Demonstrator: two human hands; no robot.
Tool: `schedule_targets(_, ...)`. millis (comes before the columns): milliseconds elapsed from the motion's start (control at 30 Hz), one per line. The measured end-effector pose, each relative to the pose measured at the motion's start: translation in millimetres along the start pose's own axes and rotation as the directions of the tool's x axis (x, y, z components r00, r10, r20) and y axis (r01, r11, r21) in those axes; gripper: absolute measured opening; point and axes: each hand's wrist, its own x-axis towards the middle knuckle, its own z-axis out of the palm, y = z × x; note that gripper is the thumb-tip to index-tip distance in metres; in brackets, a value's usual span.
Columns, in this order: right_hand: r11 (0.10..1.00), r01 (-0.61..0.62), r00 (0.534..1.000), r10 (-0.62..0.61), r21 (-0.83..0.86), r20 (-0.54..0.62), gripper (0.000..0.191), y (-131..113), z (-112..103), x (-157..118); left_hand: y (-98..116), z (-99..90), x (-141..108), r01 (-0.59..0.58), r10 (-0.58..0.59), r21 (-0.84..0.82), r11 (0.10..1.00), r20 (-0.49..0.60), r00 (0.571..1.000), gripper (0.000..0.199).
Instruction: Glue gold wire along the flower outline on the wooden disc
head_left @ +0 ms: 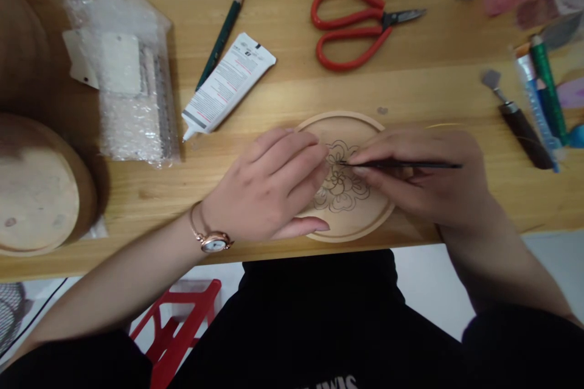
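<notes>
A round wooden plate (342,235) lies at the table's front edge, with a flower pattern (340,185) drawn in dark lines on it. My right hand (424,173) pinches a thin dark tool (401,164), whose tip meets the upper part of the pattern. From the left, my left hand (274,188) rests over the plate's left side, palm down, thumb apart and the other fingers side by side; it covers part of the drawing. Nothing shows in this hand. A watch is on the left wrist.
Red-handled scissors (351,27) lie behind the plate. A white tube (230,85) touches a dark green pencil (221,42). Bubble-wrapped pieces (130,85) and a round wooden piece (39,188) are left. A dark-handled scraper (524,134) and brushes lie right; a red stool (182,322) stands below.
</notes>
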Motion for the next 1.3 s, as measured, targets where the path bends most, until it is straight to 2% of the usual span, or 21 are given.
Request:
schedule_targets(233, 0.999, 0.036, 0.999, -0.037, 0.016, 0.006, 0.017, 1.6, -0.4, 0.7, 0.6, -0.5, 1.2, -0.002, 0.001, 0.014, 1.0, 0.007, 1.0, 0.064)
schedule_targets(467, 1.0, 0.004, 1.0, -0.004, -0.002, -0.004, 0.016, 0.0, 0.2, 0.5, 0.1, 0.3, 0.9, -0.018, 0.018, -0.002, 1.0, 0.023, 1.0, 0.065)
schedule_targets(733, 1.0, 0.025, 1.0, -0.026, 0.014, 0.011, 0.016, 0.6, -1.9, 2.0, -0.2, 0.9, 1.2, -0.016, 0.016, -0.018, 1.0, 0.038, 0.999, 0.063)
schedule_targets(967, 0.998, 0.05, 0.999, -0.05, -0.032, -0.003, 0.015, 2.1, -1.2, 1.6, 0.3, 1.5, 2.6, -0.028, 0.029, -0.01, 1.0, 0.045, 0.999, 0.064)
schedule_targets(1200, 0.999, 0.01, 1.0, -0.011, -0.039, -0.021, 0.017, 0.7, 0.0, 0.7, -0.9, 1.7, 1.9, -0.027, 0.027, 0.01, 1.0, 0.061, 0.998, 0.063)
schedule_targets(1300, 0.998, -0.044, 0.999, 0.043, -0.043, -0.023, 0.016, -0.4, 0.8, -0.3, -0.6, 1.9, 2.2, -0.021, 0.021, -0.001, 1.0, 0.068, 0.997, 0.063)
